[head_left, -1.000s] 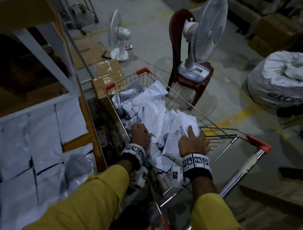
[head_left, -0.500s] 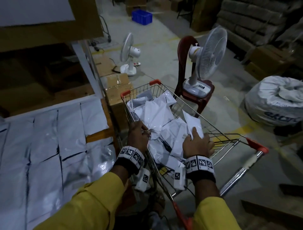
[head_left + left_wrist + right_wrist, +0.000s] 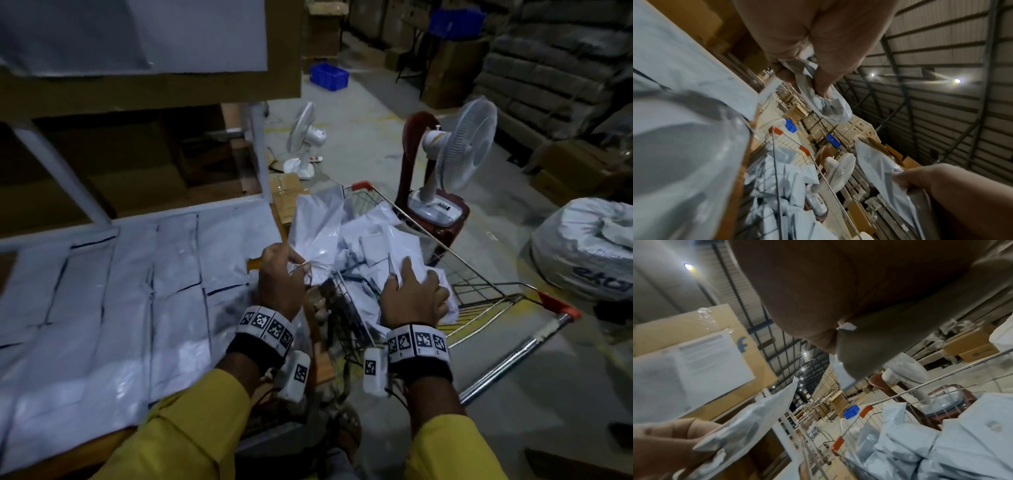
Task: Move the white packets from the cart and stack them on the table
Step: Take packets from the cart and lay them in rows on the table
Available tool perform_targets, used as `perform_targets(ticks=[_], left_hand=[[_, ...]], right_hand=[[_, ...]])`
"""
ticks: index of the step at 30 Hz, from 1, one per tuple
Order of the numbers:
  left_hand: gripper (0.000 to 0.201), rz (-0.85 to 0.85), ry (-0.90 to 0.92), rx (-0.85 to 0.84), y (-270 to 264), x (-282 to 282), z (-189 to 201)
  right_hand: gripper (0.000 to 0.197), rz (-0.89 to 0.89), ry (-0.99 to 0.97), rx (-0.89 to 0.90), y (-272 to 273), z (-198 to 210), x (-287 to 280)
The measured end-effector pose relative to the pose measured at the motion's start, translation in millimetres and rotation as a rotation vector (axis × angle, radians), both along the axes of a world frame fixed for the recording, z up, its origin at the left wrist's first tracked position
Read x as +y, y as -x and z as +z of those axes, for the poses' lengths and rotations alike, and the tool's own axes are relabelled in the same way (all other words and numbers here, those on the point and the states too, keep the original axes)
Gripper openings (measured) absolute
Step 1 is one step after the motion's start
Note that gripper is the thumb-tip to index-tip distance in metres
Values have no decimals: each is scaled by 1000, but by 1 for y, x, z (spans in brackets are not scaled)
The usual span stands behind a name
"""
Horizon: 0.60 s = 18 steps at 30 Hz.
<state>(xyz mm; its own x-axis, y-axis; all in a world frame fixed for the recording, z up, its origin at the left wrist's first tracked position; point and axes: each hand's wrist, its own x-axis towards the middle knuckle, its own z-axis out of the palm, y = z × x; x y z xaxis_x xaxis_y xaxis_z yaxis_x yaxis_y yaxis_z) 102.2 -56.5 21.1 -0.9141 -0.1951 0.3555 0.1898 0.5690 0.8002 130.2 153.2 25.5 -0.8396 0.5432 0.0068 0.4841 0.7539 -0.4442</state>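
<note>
Two hands, left hand point(image 3: 279, 274) pinching packet point(image 3: 317, 226), right hand point(image 3: 412, 294) (gripping another packet point(image 3: 442, 301)) above cart point(image 3: 479, 291).

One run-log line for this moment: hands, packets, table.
left hand: grips lifted packet | right hand: grips packet in cart | table: packets laid

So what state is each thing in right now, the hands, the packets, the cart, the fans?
Left hand: gripping one packet.
Lifted packet: raised above the cart, crumpled at the grip.
Right hand: holding another packet in the cart.
Cart: partly full of packets.
Table: covered with flat packets.
Fan on the chair: upright, running or not unclear.
</note>
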Motion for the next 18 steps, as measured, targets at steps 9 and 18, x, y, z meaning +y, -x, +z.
perform_targets(ticks=[9,18], left_hand=[[16,253,34,-67,-74,-148,5],[25,474,131,-129,-131,-268,7]], right_hand=[[53,224,27,25,-37,17,-113],[55,476,18,-16,-25,35,-190]])
